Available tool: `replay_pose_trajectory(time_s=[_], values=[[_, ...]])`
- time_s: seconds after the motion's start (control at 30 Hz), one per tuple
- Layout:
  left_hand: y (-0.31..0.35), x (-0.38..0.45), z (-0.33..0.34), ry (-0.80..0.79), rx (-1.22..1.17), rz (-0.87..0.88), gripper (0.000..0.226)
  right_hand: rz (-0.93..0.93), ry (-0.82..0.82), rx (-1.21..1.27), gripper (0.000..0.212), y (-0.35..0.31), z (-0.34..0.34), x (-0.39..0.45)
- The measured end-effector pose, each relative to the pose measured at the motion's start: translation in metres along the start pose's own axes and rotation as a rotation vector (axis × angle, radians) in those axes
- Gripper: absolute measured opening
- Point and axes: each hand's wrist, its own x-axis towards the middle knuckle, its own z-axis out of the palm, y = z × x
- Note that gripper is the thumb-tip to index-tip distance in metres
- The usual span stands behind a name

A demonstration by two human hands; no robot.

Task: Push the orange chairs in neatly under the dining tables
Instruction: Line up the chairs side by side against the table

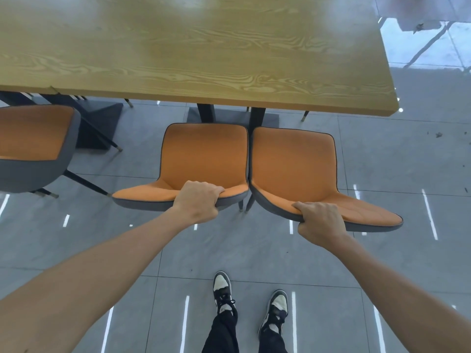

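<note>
Below the near edge of the wooden dining table, two orange chairs stand side by side with their seats touching, both short of the tabletop's edge, with a strip of bare grey tiled floor between seat fronts and table. The left hand curls over the top of the left chair's backrest; the right hand grips the right chair's backrest the same way. Open floor lies to the right of that chair. A third orange chair at the left is cut off by the frame, well apart. The table's dark legs are mostly hidden by the tabletop and seats. The person's shoes stand behind the chairs.
</note>
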Motion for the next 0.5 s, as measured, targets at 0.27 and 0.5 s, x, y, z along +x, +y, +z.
replay_pose_trajectory(time_s=[0.27,0.5], values=[[-0.0007,-0.0002,-0.0049,0.019,-0.012,-0.003,0.024,-0.026,-0.039,-0.008,0.033,0.0043,0.0020,0.0045],[0.0000,0.0045,-0.0092,0.032,-0.017,0.006,0.029,-0.017,-0.009,0.030,0.026,0.0058,-0.0015,0.0090]])
